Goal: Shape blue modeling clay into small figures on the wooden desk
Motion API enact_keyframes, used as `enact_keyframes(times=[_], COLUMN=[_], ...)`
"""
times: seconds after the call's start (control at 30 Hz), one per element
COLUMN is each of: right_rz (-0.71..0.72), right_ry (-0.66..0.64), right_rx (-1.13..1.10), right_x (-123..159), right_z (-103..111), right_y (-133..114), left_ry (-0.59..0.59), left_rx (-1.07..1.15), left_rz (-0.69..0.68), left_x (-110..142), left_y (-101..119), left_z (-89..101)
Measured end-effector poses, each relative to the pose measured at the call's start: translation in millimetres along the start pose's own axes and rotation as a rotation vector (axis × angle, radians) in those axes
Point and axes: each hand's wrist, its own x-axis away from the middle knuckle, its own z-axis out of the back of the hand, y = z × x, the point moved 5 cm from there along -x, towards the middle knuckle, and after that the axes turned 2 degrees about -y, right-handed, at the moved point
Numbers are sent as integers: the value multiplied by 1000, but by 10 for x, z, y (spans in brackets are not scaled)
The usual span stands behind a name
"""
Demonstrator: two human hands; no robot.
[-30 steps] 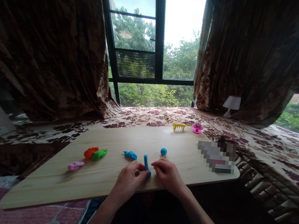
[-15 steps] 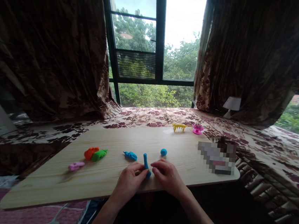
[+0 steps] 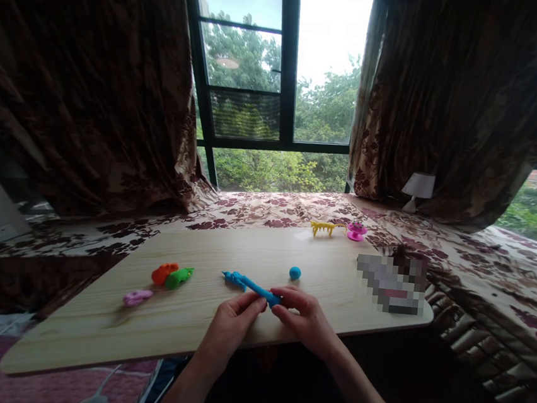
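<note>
Over the near edge of the table, a blue piece of modelling clay point(image 3: 260, 290), long and thicker at its near end, is held between my hands. My right hand point(image 3: 307, 319) pinches the thick end between thumb and fingers. The thumb and fingertips of my left hand point(image 3: 232, 325) close on its near part from the left. The thin end points away to the left, in front of a spiky blue clay lump point(image 3: 234, 278) on the table. A small blue clay ball point(image 3: 294, 273) rests beyond my right hand.
On the left of the wooden table point(image 3: 96, 318) lie orange point(image 3: 164, 274), green point(image 3: 179, 278) and pink clay pieces point(image 3: 137, 298). A yellow animal figure point(image 3: 323, 228) and a pink stand point(image 3: 355, 231) are at the back edge. A blurred-out item point(image 3: 391, 286) lies on the right.
The blue clay piece has tipped from nearly upright to slanting away to the left. My right fingers, apart from it before, now close on its thick end.
</note>
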Motion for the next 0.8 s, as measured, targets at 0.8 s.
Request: enact_keyframes(times=[0.8], right_rz=[-204], right_ry=[-127], right_rx=[-460], right_x=[-5], right_z=[3], right_y=[40], left_ry=[-133], left_rx=[90], left_rz=[-169], left_x=[14], left_y=[184], left_z=[-106])
